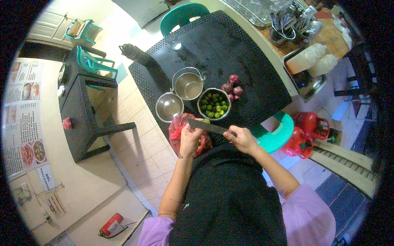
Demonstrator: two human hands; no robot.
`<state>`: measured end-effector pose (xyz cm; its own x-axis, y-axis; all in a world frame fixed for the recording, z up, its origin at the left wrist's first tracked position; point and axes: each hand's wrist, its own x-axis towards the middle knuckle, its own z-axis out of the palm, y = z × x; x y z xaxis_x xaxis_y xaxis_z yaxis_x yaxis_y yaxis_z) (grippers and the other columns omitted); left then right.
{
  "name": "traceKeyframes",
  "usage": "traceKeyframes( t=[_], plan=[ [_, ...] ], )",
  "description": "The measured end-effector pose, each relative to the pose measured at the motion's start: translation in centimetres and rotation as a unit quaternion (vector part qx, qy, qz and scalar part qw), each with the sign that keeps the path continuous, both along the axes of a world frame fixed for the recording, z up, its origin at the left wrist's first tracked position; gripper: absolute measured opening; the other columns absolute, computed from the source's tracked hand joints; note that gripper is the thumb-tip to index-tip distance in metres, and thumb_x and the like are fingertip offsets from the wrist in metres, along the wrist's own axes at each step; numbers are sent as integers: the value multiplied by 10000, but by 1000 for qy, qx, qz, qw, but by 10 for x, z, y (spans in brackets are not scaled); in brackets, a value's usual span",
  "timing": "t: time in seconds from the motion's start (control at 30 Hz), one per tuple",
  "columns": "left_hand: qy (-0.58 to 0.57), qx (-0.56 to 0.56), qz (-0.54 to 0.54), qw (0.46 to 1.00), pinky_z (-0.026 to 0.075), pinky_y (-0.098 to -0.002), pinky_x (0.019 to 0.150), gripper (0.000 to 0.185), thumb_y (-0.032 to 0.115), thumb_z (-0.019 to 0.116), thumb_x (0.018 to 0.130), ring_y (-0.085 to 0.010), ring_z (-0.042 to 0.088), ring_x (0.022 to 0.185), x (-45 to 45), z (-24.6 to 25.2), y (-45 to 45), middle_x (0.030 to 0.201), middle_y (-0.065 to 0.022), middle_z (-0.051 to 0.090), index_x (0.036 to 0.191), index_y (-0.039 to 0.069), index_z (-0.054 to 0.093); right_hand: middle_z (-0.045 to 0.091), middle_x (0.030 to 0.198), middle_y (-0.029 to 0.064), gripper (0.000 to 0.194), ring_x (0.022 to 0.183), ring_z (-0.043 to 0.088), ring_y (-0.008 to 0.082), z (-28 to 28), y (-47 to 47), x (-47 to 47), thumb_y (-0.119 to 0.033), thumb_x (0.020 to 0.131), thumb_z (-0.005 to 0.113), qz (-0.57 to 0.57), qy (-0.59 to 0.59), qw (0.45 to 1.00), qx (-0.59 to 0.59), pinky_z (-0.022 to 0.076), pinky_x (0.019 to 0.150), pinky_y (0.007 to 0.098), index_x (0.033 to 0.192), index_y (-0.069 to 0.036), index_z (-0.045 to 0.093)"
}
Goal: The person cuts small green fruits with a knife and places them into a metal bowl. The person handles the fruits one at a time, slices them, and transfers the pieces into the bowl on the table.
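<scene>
My right hand point(243, 140) grips a kitchen knife point(207, 126) by its handle, the blade pointing left across my left hand's fingertips. In my left hand point(190, 138), a small green citrus fruit point(205, 121) is held against the blade; the blade partly hides those fingers. Around and below that hand lies a red plastic bag point(176, 133), its contents mostly hidden. Just beyond the knife stands a round container point(230, 108) of small green citrus fruits point(214, 104). Left of it are a steel bowl point(169, 107) and a steel pot with a raised bail handle point(188, 86).
Several red onions point(234, 80) lie on the black table point(255, 70) beside the citrus container. A dark bottle point(130, 50) and a clear glass point(175, 43) stand farther off. A green plastic chair point(278, 133) and red gas cylinders point(298, 141) are at the right.
</scene>
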<state>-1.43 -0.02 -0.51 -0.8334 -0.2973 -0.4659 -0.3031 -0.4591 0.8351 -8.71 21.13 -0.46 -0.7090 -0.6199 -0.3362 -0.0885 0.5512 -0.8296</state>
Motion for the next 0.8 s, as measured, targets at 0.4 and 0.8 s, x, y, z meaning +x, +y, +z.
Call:
traceKeyframes(
  t=[0.4, 0.8],
  plan=[
    [-23, -90, -10, 996, 496, -236, 726, 168, 9, 676, 836, -99, 613, 798, -4, 7, 6, 950, -59, 677, 992, 14, 614, 589, 691, 233, 703, 713, 600, 433, -1, 11, -3, -700, 869, 441, -17, -8, 998, 52, 454, 630, 486, 752, -20, 571],
    [-43, -103, -67, 991, 479, -249, 785, 175, 60, 698, 844, -116, 615, 855, -19, 12, 11, 935, -59, 666, 985, -7, 620, 559, 673, 203, 685, 653, 581, 356, -7, 1, -6, -664, 898, 437, -56, 12, 997, 45, 445, 608, 423, 755, -7, 566]
  ],
)
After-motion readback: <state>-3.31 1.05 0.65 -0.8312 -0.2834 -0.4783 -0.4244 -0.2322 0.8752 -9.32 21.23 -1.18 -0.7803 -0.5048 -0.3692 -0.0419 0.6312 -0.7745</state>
